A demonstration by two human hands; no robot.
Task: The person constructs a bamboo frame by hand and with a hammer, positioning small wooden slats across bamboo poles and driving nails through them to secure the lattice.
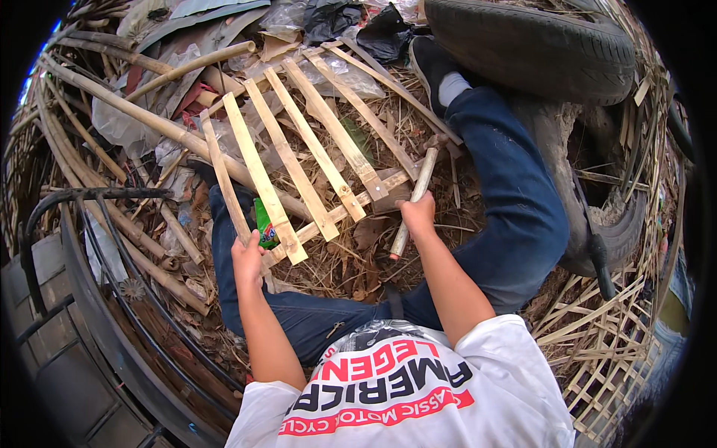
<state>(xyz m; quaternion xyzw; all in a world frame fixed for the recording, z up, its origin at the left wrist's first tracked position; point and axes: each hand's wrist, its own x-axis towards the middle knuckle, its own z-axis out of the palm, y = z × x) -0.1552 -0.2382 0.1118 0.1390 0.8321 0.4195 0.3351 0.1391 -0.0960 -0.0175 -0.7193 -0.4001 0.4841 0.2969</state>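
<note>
A frame of several pale bamboo slats (287,153) lies across my lap and the ground, its slats fixed over a crosspiece (336,214) near their lower ends. My left hand (249,257) is closed around the lower end of the leftmost slat (222,175), at the frame's near left corner. In my right hand (418,214) is a hammer (423,175), gripped by its round wooden handle. Its head looks rusty brown and points away from me, just right of the frame. A green packet (264,224) shows beneath the slats by my left hand.
Tyres (530,48) lie at the far right. Bamboo poles (142,112) and plastic scraps (123,123) fill the left side. A black metal rack (97,196) stands near left; woven bamboo strips (597,351) lie near right. Dry leaves and straw cover the ground between my legs.
</note>
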